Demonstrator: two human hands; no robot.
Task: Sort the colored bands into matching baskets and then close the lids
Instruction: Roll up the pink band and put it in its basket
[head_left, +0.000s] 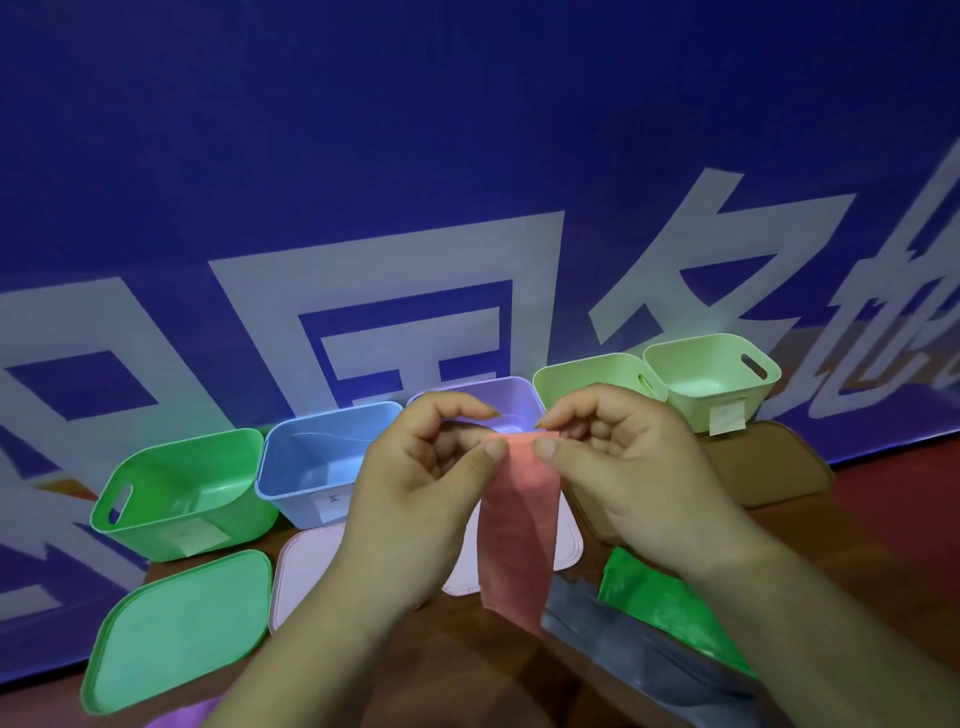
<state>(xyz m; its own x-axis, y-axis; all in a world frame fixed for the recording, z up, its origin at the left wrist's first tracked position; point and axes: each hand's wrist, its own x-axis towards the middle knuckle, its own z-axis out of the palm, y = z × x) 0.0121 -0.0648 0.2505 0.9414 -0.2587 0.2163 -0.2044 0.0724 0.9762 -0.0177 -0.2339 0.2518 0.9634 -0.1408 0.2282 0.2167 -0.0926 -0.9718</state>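
Fingertips (491, 451) of the left hand (415, 499) and the right hand (639, 467) are pinched on the top edge of a pink band (519, 530), which is held hanging in front of the purple basket (511, 396). Against a blue banner (467, 130) are lined up a green basket (182, 499), a blue basket (311, 467) and two pale green baskets (597, 376), all open. A green lid (182, 629), a pink lid (306, 571) and a brown lid (774, 462) are laid flat on the table (883, 545), where a grey band (613, 644) and a green band (670, 605) are left beneath the right wrist.
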